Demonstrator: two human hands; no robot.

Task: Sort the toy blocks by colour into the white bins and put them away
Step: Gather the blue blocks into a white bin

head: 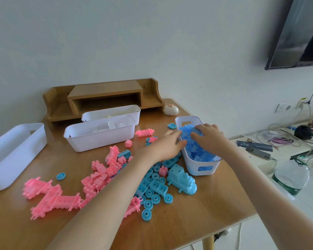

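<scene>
Blue blocks (197, 152) lie under right hand (210, 137), fingers spread; left hand (164, 147), fingers straight, touches white bin (192, 165).

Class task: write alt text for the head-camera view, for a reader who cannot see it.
The right hand rests on blue blocks filling a white bin; the left hand touches its side. Loose pink and blue blocks cover the wooden table beside three more white bins.

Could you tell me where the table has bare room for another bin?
Bare wood: the near right corner of the table, beside the blue train and below the blue-filled bin; also the near left edge below the pink blocks. The centre is crowded with blue wheels and blocks.
</scene>
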